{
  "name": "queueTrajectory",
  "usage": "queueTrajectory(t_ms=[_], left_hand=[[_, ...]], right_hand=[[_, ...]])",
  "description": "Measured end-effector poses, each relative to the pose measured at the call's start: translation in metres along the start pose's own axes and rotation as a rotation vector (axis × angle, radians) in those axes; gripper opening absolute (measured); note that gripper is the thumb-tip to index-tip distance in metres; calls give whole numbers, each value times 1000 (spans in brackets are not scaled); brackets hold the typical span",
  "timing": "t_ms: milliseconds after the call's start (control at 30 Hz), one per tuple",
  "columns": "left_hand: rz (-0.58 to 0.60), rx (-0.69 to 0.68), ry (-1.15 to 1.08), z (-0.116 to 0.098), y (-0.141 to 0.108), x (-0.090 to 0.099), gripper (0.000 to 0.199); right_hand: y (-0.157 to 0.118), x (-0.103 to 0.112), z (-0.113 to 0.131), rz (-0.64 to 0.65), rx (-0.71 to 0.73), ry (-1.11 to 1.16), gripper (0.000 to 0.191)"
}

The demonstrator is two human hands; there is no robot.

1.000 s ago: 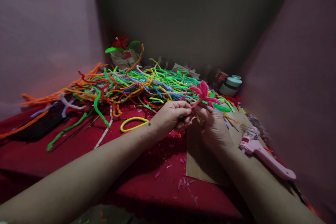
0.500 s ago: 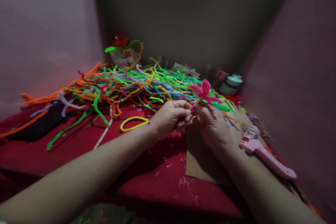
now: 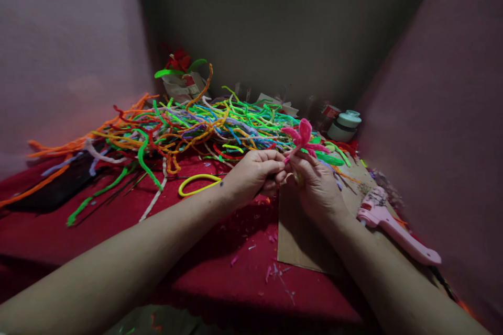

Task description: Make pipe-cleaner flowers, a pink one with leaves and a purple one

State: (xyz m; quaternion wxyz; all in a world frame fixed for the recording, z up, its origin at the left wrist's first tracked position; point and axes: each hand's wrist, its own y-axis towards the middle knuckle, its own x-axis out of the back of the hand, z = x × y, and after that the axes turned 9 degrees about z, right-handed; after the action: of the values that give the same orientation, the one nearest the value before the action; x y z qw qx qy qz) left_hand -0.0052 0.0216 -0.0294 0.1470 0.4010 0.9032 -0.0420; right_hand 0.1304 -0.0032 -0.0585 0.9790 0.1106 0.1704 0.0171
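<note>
A pink pipe-cleaner flower (image 3: 304, 135) with several looped petals stands up between my hands. My right hand (image 3: 316, 180) pinches it just under the petals, fingers closed. On its lower end, to the left, the fingertips of my left hand (image 3: 261, 171) are closed too, touching or nearly touching the right fingers. The exact grip is partly hidden behind the fingers. Close behind my left wrist lies a yellow loop handle (image 3: 199, 185); the rest of that tool is covered by my arm.
A big tangle of coloured pipe cleaners (image 3: 220, 125) spreads across the red cloth (image 3: 220, 277). Under my right arm lies cardboard (image 3: 298, 246), with a pink glue gun (image 3: 393, 222) at the right. A pale green jar (image 3: 345, 125) and a potted red flower (image 3: 178, 61) stand behind.
The whole view has shifted slightly, so things sit a little further left. Both hands keep the same hold on the pink flower, which looks barely turned.
</note>
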Motion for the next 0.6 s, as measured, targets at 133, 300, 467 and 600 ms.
queueTrajectory(t_ms=[133,300,467,600], left_hand=[[-24,13,18,-1,-1,-3,3],[-42,3,58,-2,-1,-5,8],[-20,-12,79,-1,0,-2,7],[-29,-35,169,0,0,0,6]], right_hand=[[0,0,-1,9,-1,-8,11],[0,-1,1,-4,-13,12,9],[0,-4,4,-12,-12,15,9],[1,-5,6,-10,6,-7,10]])
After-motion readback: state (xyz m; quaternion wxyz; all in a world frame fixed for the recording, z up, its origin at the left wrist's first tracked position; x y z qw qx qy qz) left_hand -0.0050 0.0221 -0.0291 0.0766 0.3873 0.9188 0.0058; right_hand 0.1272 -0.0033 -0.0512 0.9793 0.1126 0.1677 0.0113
